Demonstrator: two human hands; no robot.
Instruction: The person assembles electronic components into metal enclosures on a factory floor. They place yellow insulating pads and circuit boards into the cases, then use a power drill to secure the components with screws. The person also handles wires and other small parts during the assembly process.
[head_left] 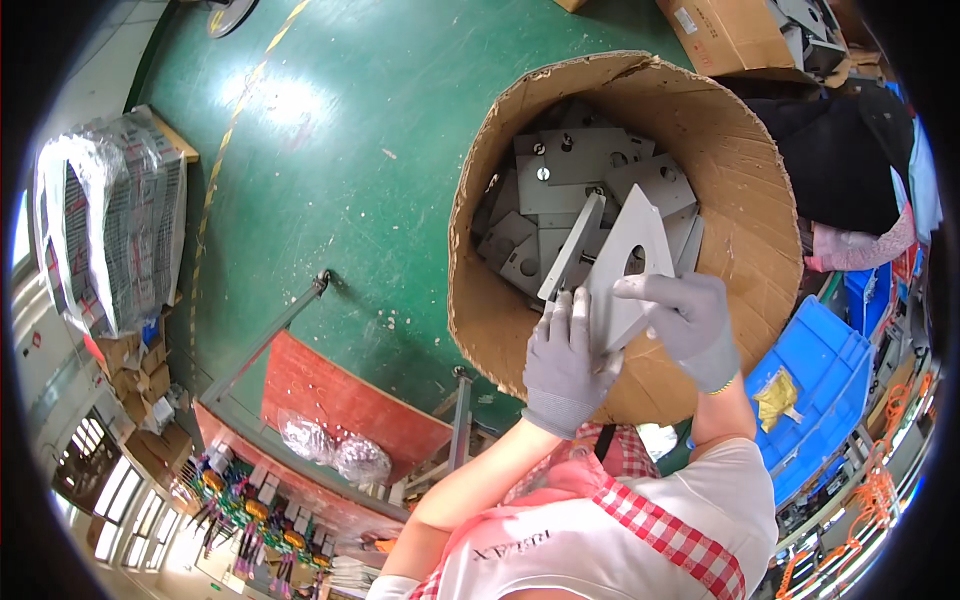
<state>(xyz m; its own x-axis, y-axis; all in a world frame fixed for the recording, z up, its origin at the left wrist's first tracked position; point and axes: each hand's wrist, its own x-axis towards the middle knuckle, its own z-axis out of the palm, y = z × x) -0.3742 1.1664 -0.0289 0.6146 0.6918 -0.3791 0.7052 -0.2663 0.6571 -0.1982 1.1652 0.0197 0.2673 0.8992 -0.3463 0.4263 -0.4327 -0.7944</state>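
Head view showed both gloved hands over the near rim of a cardboard drum (740, 190); the left hand (562, 365) and right hand (685, 315) together gripped a flat grey metal plate (625, 265) with a round hole, held tilted above the drum; grey knit gloves looked soft, the plate smooth and angular; more grey plates (575, 170) lay heaped inside; a blue plastic crate (815, 375) stood right.
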